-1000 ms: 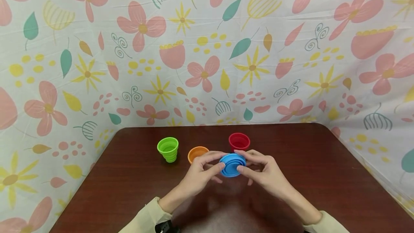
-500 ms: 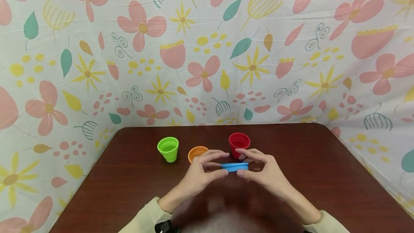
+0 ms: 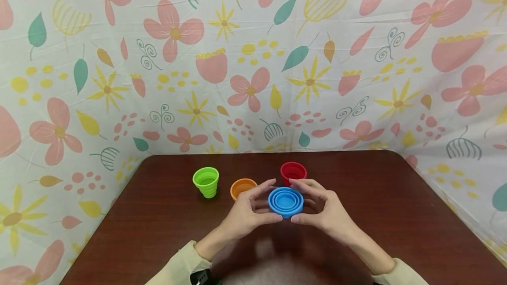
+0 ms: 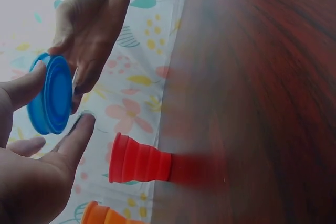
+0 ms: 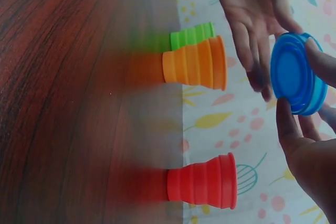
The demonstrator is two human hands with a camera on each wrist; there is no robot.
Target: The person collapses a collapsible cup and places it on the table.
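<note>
Two bare hands, left hand [image 3: 243, 214] and right hand [image 3: 336, 215], low and right of centre in the head view: reach up from the bottom edge, face each other, thumbs nearly meeting. Hold the blue cup [image 3: 285, 202] between thumbs and fingers in a narrow shared grip, raised above the table. Flattened to concentric rings, hollow side toward the camera. Beyond, around the frame's centre: green cup [image 3: 206, 182], upright, step-walled; orange cup [image 3: 241, 186], partly behind the left hand; red cup [image 3: 293, 171], partly behind right-hand fingers. Pale sleeves [image 3: 182, 262] at the bottom edge. Glossy red-brown tabletop [image 3: 166, 219] below; above, a white cloth backdrop [image 3: 253, 135] printed with pink flowers and green leaves.

In the left wrist view, at the left: left thumb against the blue cup, one finger stretched out below; right hand slanting down from the top to the upper rim. Red cup at lower centre, orange cup cut by the bottom edge.

In the right wrist view, at the right: right thumb and a finger on the blue cup, left thumb near its top. Orange cup before the green at upper centre, red at lower centre, streaked wood grain at left.
</note>
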